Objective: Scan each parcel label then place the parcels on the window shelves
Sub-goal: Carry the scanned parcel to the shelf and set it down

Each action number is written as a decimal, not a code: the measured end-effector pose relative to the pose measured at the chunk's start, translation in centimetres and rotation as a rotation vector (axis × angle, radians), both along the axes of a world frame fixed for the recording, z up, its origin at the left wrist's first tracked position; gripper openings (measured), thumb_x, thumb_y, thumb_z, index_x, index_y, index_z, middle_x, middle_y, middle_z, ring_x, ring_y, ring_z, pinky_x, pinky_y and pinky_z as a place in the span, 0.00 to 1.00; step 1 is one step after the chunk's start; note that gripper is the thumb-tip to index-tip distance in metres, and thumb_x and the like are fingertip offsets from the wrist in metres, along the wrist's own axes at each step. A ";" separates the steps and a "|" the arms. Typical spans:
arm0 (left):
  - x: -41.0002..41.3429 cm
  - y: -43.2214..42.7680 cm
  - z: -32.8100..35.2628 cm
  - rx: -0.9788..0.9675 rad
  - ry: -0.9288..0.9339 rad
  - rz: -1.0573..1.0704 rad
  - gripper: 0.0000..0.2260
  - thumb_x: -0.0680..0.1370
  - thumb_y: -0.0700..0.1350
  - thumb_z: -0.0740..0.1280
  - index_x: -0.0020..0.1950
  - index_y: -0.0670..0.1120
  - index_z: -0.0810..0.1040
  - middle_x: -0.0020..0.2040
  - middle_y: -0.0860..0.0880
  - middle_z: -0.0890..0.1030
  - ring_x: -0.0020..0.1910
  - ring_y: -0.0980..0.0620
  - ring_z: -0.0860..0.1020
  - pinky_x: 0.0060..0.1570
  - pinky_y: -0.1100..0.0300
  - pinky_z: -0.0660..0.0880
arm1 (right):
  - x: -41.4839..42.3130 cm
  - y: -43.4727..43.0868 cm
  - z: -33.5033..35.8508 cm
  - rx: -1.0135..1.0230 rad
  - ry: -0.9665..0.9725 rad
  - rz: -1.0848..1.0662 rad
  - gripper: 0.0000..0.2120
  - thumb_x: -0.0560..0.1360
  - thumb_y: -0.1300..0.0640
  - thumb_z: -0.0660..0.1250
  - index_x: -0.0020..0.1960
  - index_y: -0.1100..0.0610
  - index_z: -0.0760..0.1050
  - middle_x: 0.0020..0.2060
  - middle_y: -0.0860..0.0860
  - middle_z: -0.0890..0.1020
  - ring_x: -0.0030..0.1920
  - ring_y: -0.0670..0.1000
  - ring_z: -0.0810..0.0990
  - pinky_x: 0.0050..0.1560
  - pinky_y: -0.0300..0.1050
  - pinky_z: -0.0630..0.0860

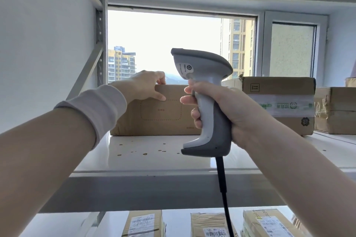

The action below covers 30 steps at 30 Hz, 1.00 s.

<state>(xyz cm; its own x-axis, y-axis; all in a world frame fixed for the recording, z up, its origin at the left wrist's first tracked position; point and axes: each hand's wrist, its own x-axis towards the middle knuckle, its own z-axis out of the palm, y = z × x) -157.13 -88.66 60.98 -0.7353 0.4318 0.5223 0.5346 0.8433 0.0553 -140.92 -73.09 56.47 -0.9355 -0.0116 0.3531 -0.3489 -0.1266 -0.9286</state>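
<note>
Parcel [154, 115]: a plain brown box standing on the shelf [154, 159]. Its long axis runs left to right, parallel to the shelf's front edge, and a broad face is turned toward me. That face shows a printed dashed outline but no label that I can see.

My left hand [146, 84] is on the parcel's upper left corner. Its fingers [160, 79] are curled over the top edge and the thumb is pressed to the front face, so it is gripping the parcel. This is the nearer hand; any sliding or squaring of the parcel would fall to it.

My right hand [221, 109] is in front of the parcel's right end, well clear of it. It is closed round the handle of the scanner [207, 106]. The scanner's head sits above the parcel's top edge, and its cable [224, 188] hangs down in front of the parcel and below it.

Edges and room:
- **Right of the parcel:** a taped box [279, 102]. The scanner hides the junction, so I cannot tell whether the two touch.
- **Left of the parcel:** a slanted brace [86, 75] stands near the end, so I judge there is little slack on that side.
- **Behind the parcel:** the window [163, 44].
- **In front of the parcel:** bare, speckled shelf out to the front lip, which is the widest margin.
- **Below the parcel:** labelled parcels [144, 223] on a lower tier.
</note>
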 end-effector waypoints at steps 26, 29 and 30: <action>8.6 3.0 0.5 0.399 0.195 -0.305 0.21 0.76 0.55 0.66 0.65 0.48 0.70 0.62 0.54 0.77 0.60 0.55 0.75 0.56 0.58 0.72 | 5.6 3.7 -2.7 -0.034 0.053 -0.209 0.10 0.73 0.55 0.69 0.50 0.59 0.74 0.33 0.53 0.84 0.23 0.47 0.75 0.25 0.38 0.75; 14.8 5.2 -1.7 0.586 -0.046 -0.552 0.20 0.70 0.63 0.63 0.56 0.52 0.74 0.50 0.61 0.82 0.49 0.62 0.81 0.52 0.56 0.75 | 8.7 5.8 -3.5 -0.039 0.049 -0.283 0.15 0.73 0.52 0.69 0.55 0.59 0.73 0.35 0.54 0.85 0.24 0.48 0.77 0.25 0.39 0.76; 16.6 6.0 -2.8 0.621 -0.130 -0.615 0.21 0.68 0.64 0.62 0.54 0.53 0.75 0.48 0.61 0.82 0.47 0.63 0.82 0.54 0.56 0.75 | 10.0 6.7 -3.8 -0.039 0.045 -0.319 0.17 0.73 0.50 0.68 0.56 0.59 0.73 0.37 0.54 0.86 0.25 0.48 0.79 0.26 0.39 0.76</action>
